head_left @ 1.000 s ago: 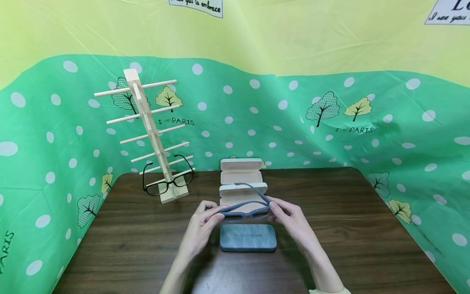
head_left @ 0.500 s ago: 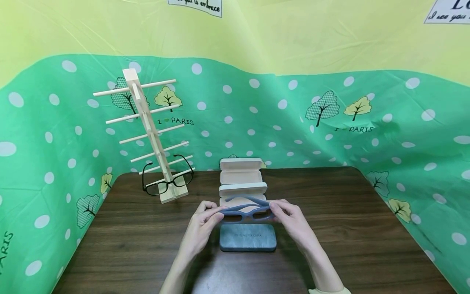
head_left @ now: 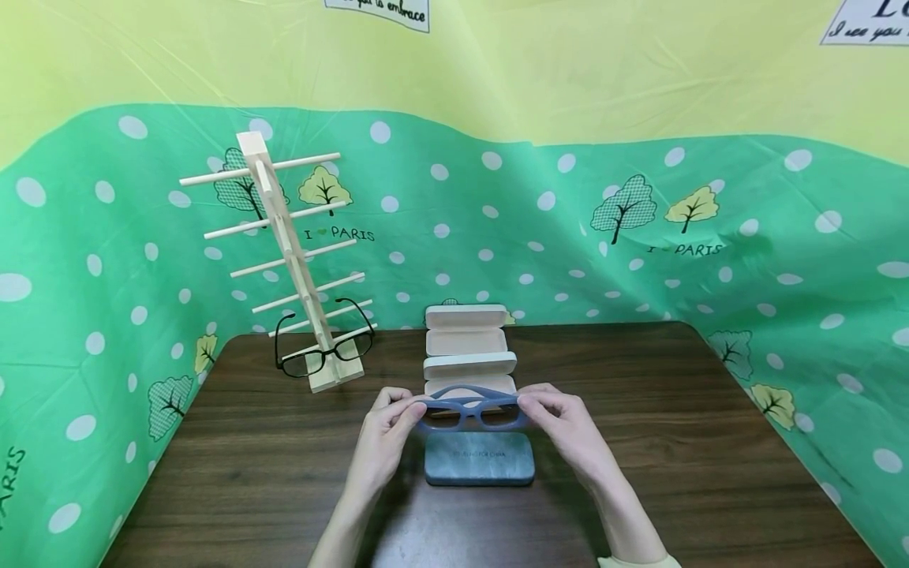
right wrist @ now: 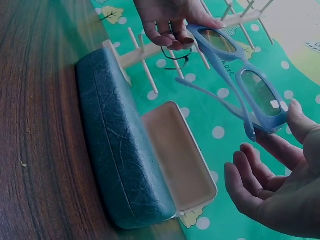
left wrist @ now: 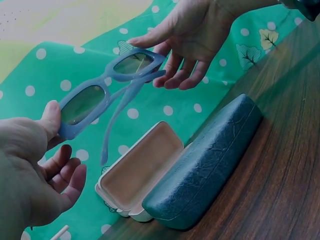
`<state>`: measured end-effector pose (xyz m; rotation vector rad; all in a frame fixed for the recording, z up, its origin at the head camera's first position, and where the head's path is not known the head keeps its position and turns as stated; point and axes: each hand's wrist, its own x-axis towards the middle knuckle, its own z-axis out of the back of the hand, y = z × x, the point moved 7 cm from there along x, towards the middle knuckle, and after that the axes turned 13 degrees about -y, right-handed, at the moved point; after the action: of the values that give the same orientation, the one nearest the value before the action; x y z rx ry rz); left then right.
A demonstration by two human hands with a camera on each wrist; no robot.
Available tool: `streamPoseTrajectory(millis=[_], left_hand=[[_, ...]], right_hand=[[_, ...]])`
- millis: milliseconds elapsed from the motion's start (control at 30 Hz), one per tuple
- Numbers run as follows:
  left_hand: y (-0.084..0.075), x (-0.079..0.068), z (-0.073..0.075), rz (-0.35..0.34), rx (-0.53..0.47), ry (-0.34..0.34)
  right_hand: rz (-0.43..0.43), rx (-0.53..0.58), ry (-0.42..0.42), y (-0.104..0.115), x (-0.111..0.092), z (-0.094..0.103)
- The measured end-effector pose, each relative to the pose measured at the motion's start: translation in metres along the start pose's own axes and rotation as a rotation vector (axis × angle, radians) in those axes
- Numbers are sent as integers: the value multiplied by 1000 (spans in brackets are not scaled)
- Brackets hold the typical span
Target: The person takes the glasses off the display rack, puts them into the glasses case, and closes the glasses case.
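Both hands hold a pair of blue-framed glasses (head_left: pixel 470 409) with tinted lenses, one at each end. My left hand (head_left: pixel 379 438) pinches the left corner of the frame between thumb and finger. At the opposite corner, my right hand (head_left: pixel 564 426) pinches in the same way. The temples are folded behind the lenses, crossing over each other in the left wrist view. Just below the glasses, a closed blue glasses case (head_left: pixel 479 459) lies on the table. Its wrinkled, leather-like lid (left wrist: pixel 210 160) shows up close from the left wrist.
Two open white-lined glasses cases, a nearer one (head_left: pixel 470 365) and a farther one (head_left: pixel 466 342), stand in line behind. On the left, a wooden display rack (head_left: pixel 287 237) with several pegs carries black-framed glasses (head_left: pixel 330 355). A patterned cloth (head_left: pixel 540 276) hangs behind the dark wooden table (head_left: pixel 710 457).
The raised temple has folded down behind the lenses. The glasses have turned so their front faces the head camera more. My left hand has shifted slightly left; the cases stay put.
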<state>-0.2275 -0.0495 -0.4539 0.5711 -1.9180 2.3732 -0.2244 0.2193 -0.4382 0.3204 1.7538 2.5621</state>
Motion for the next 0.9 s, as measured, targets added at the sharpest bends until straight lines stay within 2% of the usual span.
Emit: streamPoseTrajectory(millis=[133, 367, 700, 900], left_hand=[[2, 0, 0, 25, -2, -7], [3, 0, -1, 32, -9, -14], [7, 1, 0, 74, -15, -35], [13, 7, -3, 111, 18, -43]], right_hand=[[-4, -8, 47, -1, -1, -1], [47, -2, 115, -1, -2, -3], [86, -17, 135, 1, -2, -6], [22, 12, 163, -6, 2, -7]])
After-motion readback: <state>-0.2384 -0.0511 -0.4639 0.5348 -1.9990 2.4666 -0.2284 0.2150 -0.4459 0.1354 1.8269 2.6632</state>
